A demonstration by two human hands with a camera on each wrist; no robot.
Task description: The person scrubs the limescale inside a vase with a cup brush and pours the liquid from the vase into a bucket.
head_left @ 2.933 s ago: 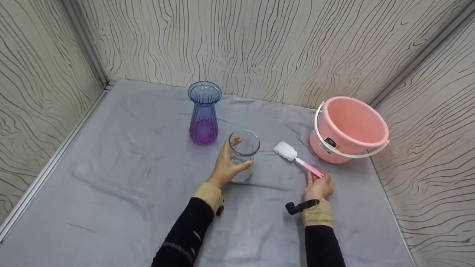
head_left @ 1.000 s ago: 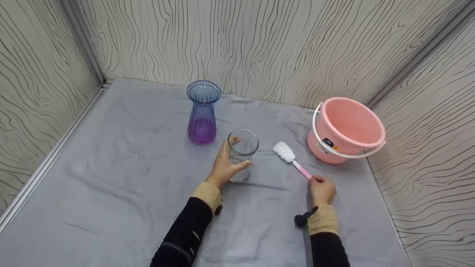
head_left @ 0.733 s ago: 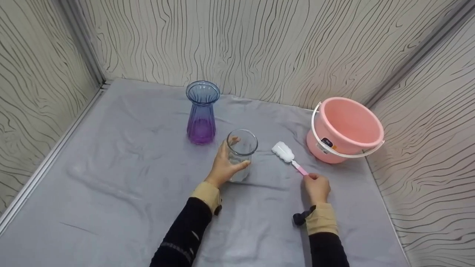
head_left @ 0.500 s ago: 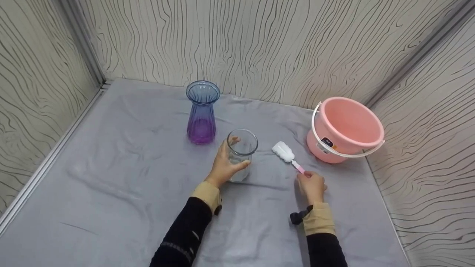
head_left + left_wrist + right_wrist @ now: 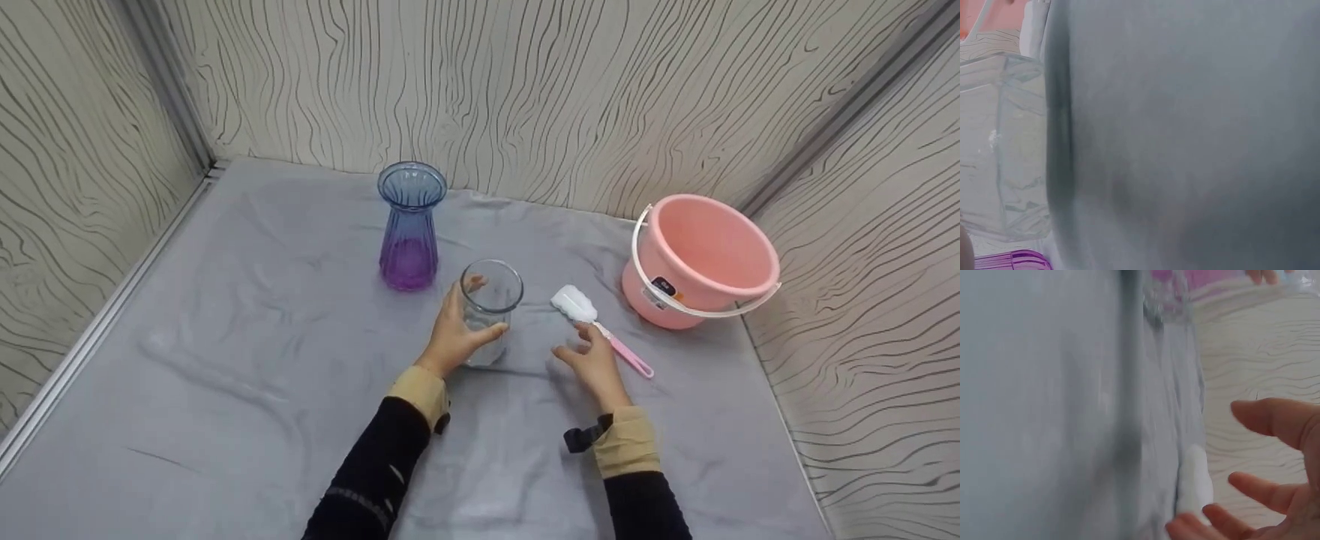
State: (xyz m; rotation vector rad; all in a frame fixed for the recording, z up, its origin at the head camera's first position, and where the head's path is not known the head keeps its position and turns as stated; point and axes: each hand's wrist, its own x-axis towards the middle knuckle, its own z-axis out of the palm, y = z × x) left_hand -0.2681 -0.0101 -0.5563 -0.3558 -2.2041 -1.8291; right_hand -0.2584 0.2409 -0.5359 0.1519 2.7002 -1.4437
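Note:
My left hand (image 5: 452,341) grips a clear glass vase (image 5: 492,319) that stands upright on the grey cloth, thumb on its near side and fingers round the far side. In the left wrist view the faceted lower part of this glass vase (image 5: 1005,146) shows. My right hand (image 5: 597,366) holds nothing; its thumb and fingers are spread apart, just left of a cleaning brush. That brush, with a white sponge head (image 5: 574,303) and a pink handle (image 5: 630,352), lies on the cloth, partly behind the fingers. The right wrist view shows the white head (image 5: 1195,479) beyond the fingertips.
A blue and purple fluted vase (image 5: 409,229) stands behind and left of the clear one. To the right, a pink bucket (image 5: 675,262) with a white handle stands near the wall. Patterned panels border the grey cloth (image 5: 262,315) at the back and sides.
My right hand has let go of the brush's pink handle and moved left, its fingers spreading. The brush stays on the cloth. My left hand keeps its grip on the clear vase.

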